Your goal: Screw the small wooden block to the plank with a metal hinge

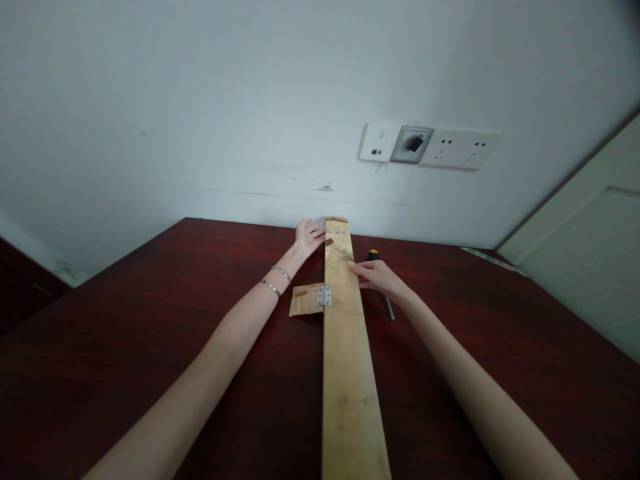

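A long pale wooden plank [347, 360] lies lengthwise on the dark red table [150, 333], running away from me to the wall. A small wooden piece [305, 300] is joined to its left edge by a silver hinge [324, 295]. My left hand [309, 237] rests open against the plank's far left edge, fingers stretched out. On the plank's right edge my right hand [376, 274] has its fingertips touching the wood, fingers apart. A screwdriver with a black and yellow handle [380, 280] lies on the table, partly hidden under my right hand.
The white wall stands right behind the table, with a switch and socket panel [427, 145] above the plank's far end. A flat greenish strip [493, 260] lies at the table's far right corner. A pale door [590, 247] is at the right.
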`<action>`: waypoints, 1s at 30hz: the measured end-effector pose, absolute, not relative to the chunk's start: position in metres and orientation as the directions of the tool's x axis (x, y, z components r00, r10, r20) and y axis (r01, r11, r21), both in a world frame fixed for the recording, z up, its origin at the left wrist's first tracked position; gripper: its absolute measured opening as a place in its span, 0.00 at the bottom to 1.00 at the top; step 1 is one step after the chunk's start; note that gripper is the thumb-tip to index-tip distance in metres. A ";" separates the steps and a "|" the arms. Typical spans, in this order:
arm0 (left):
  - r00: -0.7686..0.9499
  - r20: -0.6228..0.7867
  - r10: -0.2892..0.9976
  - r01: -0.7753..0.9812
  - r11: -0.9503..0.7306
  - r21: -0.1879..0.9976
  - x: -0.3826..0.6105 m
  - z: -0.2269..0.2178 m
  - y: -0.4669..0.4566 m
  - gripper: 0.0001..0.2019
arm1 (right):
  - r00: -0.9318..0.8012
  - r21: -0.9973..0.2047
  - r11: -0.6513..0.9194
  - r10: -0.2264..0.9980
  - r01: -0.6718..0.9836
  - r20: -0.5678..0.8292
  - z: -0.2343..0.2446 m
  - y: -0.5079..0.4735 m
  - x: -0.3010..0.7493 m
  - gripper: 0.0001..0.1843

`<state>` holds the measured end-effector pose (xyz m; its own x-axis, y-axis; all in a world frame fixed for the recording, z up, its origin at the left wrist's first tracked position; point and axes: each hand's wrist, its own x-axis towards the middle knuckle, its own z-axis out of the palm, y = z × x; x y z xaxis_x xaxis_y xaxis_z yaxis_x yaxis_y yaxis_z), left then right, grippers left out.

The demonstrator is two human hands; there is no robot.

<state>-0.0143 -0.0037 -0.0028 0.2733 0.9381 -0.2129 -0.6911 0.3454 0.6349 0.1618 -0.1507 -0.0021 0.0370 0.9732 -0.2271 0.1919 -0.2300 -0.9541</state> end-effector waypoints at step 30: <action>0.322 0.286 0.903 0.292 -0.382 0.877 -0.094 0.040 -0.053 0.04 | 0.030 -0.967 -0.213 0.975 -0.137 -0.219 0.003 -0.151 0.149 0.02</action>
